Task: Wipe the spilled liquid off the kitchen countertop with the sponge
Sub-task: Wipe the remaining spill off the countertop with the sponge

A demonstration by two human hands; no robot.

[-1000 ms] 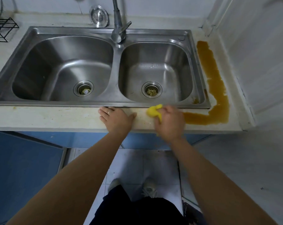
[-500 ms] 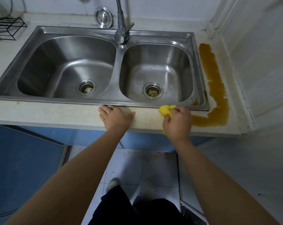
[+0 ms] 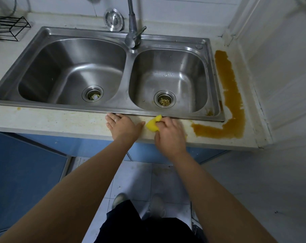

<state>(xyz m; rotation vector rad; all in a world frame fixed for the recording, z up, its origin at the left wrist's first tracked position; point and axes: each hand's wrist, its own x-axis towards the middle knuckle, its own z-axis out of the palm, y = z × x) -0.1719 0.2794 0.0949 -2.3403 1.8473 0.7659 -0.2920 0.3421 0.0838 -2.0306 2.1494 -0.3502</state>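
A brown liquid spill [image 3: 231,95] runs in an L along the pale countertop [image 3: 43,120], down the right side of the sink and along the front strip. My right hand [image 3: 169,135] grips a yellow sponge [image 3: 153,125] and presses it on the front strip, left of the spill's near end. Most of the sponge is hidden under my fingers. My left hand [image 3: 122,127] rests flat on the counter edge, fingers straight, just left of the sponge.
A steel double sink [image 3: 213,71] with a faucet [image 3: 133,34] fills the counter behind my hands. A round metal lid [image 3: 113,19] leans at the back wall, a black wire rack [image 3: 8,28] stands far left. A white wall [image 3: 280,76] closes the right side. Blue cabinet doors [image 3: 26,172] hang below.
My right hand moved the sponge right toward the spill, then back left along the front strip. The front leg of the spill is shorter. My left hand stayed put.
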